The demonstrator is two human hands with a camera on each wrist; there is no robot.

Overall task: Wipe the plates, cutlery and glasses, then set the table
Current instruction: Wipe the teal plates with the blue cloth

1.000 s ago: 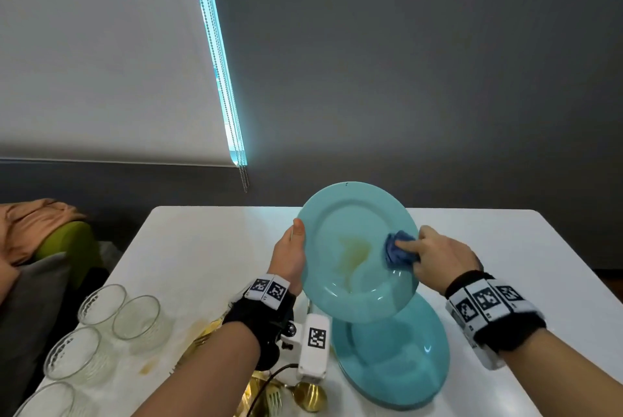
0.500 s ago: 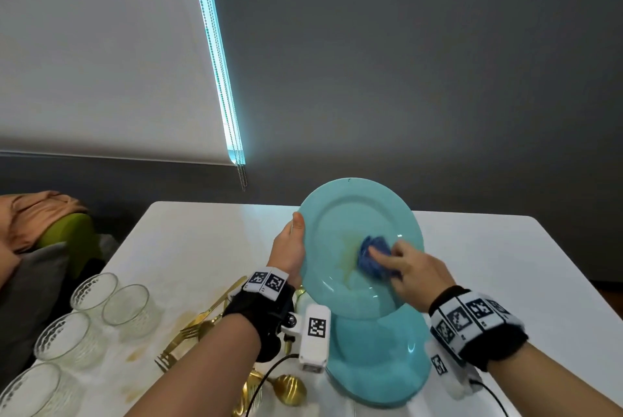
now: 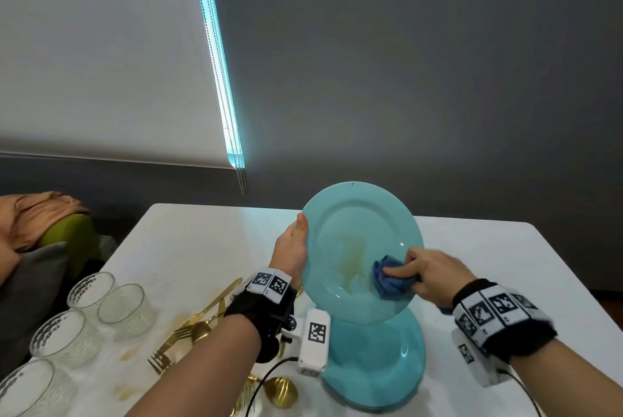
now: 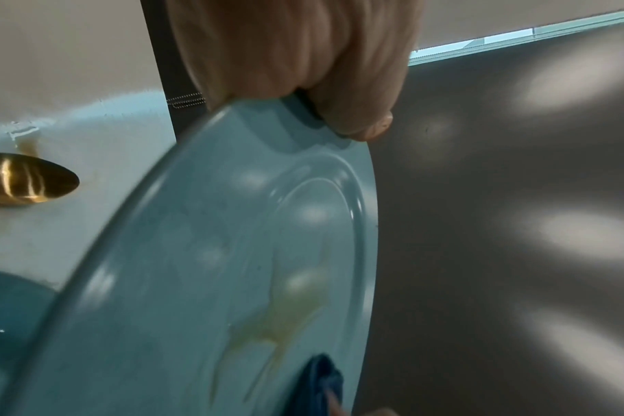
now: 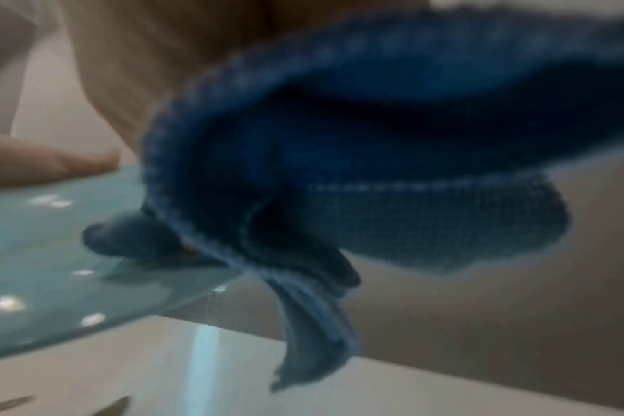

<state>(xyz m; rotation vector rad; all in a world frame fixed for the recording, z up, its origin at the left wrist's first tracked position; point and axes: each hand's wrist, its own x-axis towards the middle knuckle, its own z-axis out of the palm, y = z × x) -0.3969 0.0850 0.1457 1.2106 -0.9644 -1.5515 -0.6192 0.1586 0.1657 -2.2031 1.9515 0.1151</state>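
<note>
A turquoise plate (image 3: 350, 214) is held up on edge above the table, its face toward me with a yellowish smear (image 3: 352, 256) in the middle. My left hand (image 3: 292, 248) grips its left rim, thumb on the face (image 4: 367, 123). My right hand (image 3: 426, 270) holds a bunched blue cloth (image 3: 387, 276) against the plate's lower right part, right of the smear. The plate (image 4: 204, 281) and cloth (image 5: 339, 169) fill the wrist views. More turquoise plates (image 3: 377, 366) lie stacked on the table below.
Several ribbed glasses (image 3: 91, 308) stand at the white table's (image 3: 188, 241) left front. Gold forks and spoons (image 3: 192, 332) lie between them and the plate stack, among yellowish stains. A green chair with cloth over it (image 3: 50, 224) sits at the left.
The cloth went from the plate's right side to the centre over the smear, then back down to the lower right. The left hand kept its grip on the rim.
</note>
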